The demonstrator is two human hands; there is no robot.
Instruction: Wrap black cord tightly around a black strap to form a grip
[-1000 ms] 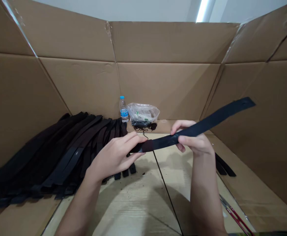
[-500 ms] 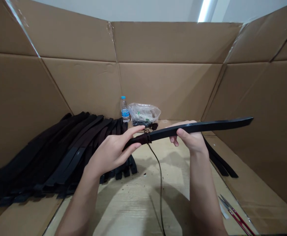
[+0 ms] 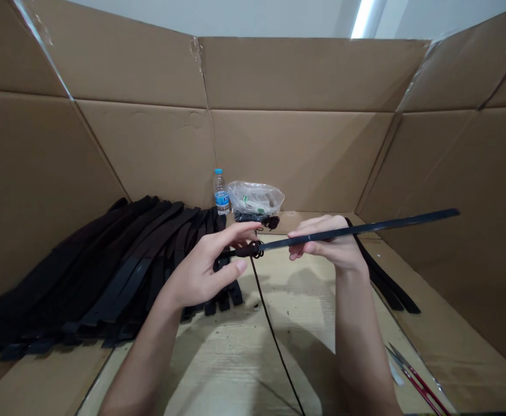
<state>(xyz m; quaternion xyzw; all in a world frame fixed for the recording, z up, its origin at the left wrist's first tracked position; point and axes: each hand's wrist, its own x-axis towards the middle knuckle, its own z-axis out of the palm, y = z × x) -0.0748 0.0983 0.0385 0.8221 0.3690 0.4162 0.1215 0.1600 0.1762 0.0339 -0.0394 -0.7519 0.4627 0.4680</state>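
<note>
A black, gently curved sword (image 3: 387, 224) is held level above the table, its narrow edge turned toward me. My right hand (image 3: 328, 242) pinches the blade between thumb and fingers. Dark brown cord (image 3: 248, 251) is wound around the handle, with loose loops near the blade. My left hand (image 3: 212, 263) is around the handle end, thumb and fingers spread apart; whether its palm touches the handle is hidden. From the wrapping a length of cord (image 3: 274, 332) runs down toward me.
On the left lies a large pile of similar black pieces (image 3: 118, 277). Two black strips (image 3: 387, 283) lie at right, with red-handled scissors (image 3: 415, 372) nearer me. A water bottle (image 3: 221, 193) and a plastic bag (image 3: 257, 197) stand at the back. Cardboard walls (image 3: 298, 156) surround the table.
The sword has rolled from showing its broad side to its narrow edge. My left thumb and fingers have parted from the handle. The right fingers have shifted along the blade toward the handle.
</note>
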